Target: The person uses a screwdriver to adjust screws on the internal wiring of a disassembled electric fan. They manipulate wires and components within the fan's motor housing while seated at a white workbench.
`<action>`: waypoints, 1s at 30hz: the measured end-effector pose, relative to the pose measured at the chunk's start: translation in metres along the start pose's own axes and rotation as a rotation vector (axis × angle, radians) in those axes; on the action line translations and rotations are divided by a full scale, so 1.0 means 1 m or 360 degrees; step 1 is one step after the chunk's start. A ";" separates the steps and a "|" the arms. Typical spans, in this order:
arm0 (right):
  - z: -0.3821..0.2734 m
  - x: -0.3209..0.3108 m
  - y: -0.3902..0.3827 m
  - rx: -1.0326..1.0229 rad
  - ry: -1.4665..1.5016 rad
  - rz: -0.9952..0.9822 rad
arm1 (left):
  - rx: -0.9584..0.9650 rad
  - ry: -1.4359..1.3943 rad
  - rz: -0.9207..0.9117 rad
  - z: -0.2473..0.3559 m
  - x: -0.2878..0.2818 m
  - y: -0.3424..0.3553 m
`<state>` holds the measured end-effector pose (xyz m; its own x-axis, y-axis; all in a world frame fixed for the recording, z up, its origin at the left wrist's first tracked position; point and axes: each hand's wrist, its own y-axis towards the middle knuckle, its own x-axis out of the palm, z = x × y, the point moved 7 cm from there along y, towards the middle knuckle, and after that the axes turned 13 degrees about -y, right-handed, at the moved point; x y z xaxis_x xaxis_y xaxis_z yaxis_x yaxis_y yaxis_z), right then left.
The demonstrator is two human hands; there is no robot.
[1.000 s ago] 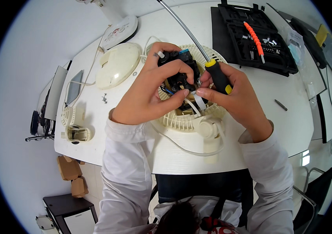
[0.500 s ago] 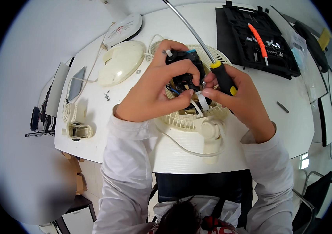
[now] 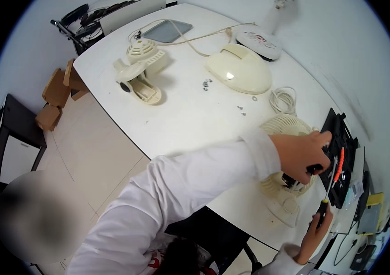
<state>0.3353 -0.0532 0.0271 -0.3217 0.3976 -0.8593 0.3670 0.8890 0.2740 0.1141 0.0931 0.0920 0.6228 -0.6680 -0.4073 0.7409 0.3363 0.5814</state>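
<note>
My left hand [image 3: 296, 158] is closed over the fan, gripping a black fan part [image 3: 314, 169] that shows between its fingers; most of that part is hidden. Below and around it lies the cream ribbed fan housing [image 3: 283, 123], partly covered by the hand and sleeve. More black parts show just under the hand. In my right hand [image 3: 313, 238], lower right, is a screwdriver [image 3: 322, 213] with a black and yellow handle. Its metal shaft points up and away, across the edge of the open tool case [image 3: 344, 190]. Whether its tip touches anything is unclear.
A cream fan base cover [image 3: 240, 68], a round white piece [image 3: 260, 43] and a coiled cable [image 3: 283, 101] lie at the back. Loose screws [image 3: 206, 85] are mid-table. Further left stand a cream fan stand [image 3: 142, 75] and a grey tray [image 3: 167, 31]. An orange flexible shaft [image 3: 340, 161] lies on the tool case.
The view has swung left, so the fan and both hands now appear at the right. My right hand with the screwdriver has moved away from the black part, which my left hand keeps holding.
</note>
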 end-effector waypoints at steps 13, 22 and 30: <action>-0.014 0.006 -0.040 0.0142 -0.0506 -0.0105 | -0.0104 0.0106 -0.0134 -0.010 -0.002 0.008; -0.033 0.016 -0.034 -0.0257 -0.0637 -0.0110 | -0.0039 0.0143 -0.0145 -0.011 0.004 0.009; -0.041 -0.008 0.010 -0.0402 -0.1116 -0.0620 | -0.0050 0.0228 -0.0062 -0.009 0.002 0.011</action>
<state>0.3056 -0.0386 0.0549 0.2626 -0.1074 -0.9589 0.1089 0.9907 -0.0811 0.1258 0.1009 0.0912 0.6212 -0.5803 -0.5267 0.7713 0.3338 0.5419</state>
